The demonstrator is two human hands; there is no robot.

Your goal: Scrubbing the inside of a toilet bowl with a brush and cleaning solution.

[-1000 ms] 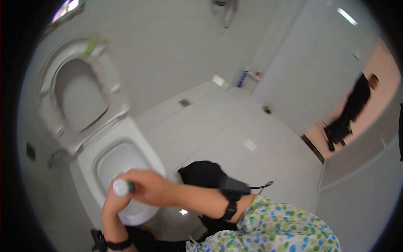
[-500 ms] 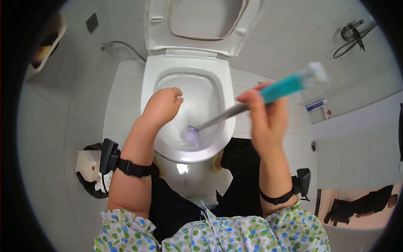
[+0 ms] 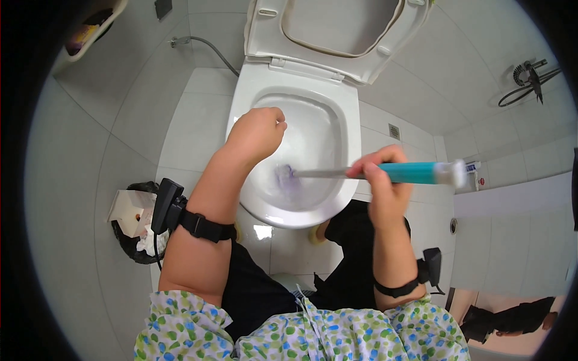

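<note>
Head view: R hand (image 3: 385,186) fist-gripped on brush (image 3: 367,173) handle, long axis approx horizontal, bristle end pointing left into bowl (image 3: 343,129) near its front rim; L hand (image 3: 256,129) curled closed over bowl's left rim, empty, nearer bristles.

Single head cam, fisheye, looking steeply down over toilet bowl (image 3: 301,150) at close range; forearms entering from lower edge; no 2nd view.

Glossy white ceramic toilet bowl (image 3: 337,129); teal plastic brush handle (image 3: 415,172).
</note>
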